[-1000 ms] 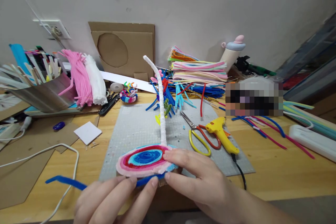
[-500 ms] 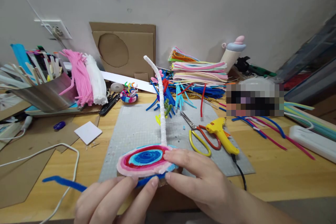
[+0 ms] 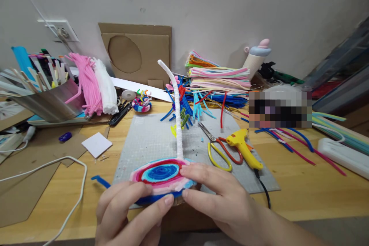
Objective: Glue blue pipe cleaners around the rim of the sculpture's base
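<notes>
A round disc (image 3: 160, 172) faced with coiled pipe cleaners, blue in the middle with light blue, red and pink rings, sits at the front of the mat. A white wrapped stalk (image 3: 178, 123) rises from its far side and bends left at the top. My right hand (image 3: 221, 192) grips the disc's right side, fingers on top and thumb at the near edge. My left hand (image 3: 129, 211) presses a dark blue pipe cleaner (image 3: 152, 198) along the disc's near side; its loose end sticks out to the left. Cardboard shows at the disc's side near my right thumb.
Scissors (image 3: 219, 150) and a yellow glue gun (image 3: 243, 148) lie right on the grey cutting mat (image 3: 147, 134). Bundles of pipe cleaners (image 3: 219, 78) lie behind. A white cable (image 3: 82, 188) loops at the left. Cardboard sheets (image 3: 155, 50) lean on the wall.
My left hand has shifted right and closer to the disc. More of the blue pipe cleaner lies against the disc's side, and its loose end has drawn in rightward. My right hand stays put.
</notes>
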`<state>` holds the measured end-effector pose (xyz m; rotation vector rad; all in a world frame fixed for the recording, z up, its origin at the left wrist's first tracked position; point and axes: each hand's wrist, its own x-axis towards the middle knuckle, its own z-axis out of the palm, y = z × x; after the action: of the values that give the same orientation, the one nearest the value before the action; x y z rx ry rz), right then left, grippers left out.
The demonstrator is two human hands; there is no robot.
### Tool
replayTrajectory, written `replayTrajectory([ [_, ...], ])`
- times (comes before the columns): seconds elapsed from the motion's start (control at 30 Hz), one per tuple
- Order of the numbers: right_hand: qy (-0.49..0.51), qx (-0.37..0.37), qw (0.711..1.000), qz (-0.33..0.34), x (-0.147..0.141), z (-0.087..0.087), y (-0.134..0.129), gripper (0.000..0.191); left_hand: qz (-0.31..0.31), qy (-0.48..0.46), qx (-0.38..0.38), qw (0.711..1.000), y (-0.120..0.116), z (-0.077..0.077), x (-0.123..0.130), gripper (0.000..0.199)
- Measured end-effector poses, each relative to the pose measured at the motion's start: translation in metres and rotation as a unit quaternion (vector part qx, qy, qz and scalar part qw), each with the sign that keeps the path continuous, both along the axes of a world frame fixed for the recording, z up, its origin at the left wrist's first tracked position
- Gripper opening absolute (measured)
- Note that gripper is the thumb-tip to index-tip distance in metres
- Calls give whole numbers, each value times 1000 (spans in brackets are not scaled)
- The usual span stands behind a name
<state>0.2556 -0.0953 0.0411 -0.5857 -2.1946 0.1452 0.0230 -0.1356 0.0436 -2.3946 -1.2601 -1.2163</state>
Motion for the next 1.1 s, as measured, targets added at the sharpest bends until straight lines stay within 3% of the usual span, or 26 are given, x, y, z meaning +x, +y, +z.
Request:
replayTrajectory([
  [0.2, 8, -2, 1000, 7, -1, -3, 1, 24, -19, -59, -34, 998, 4, -5, 3, 35],
  [0.47, 15, -20, 1000, 11, 1, -7, 0, 22, -74, -40, -24, 996, 11, -15, -3, 41],
  [0.8, 45, -26, 999, 8, -2, -18, 2, 15, -36, -67, -19, 997, 9, -17, 8, 39],
  [1.1, 21, 4, 1000, 18, -1, -15, 2, 25, -68, -46, -12, 997, 13, -16, 4, 44],
])
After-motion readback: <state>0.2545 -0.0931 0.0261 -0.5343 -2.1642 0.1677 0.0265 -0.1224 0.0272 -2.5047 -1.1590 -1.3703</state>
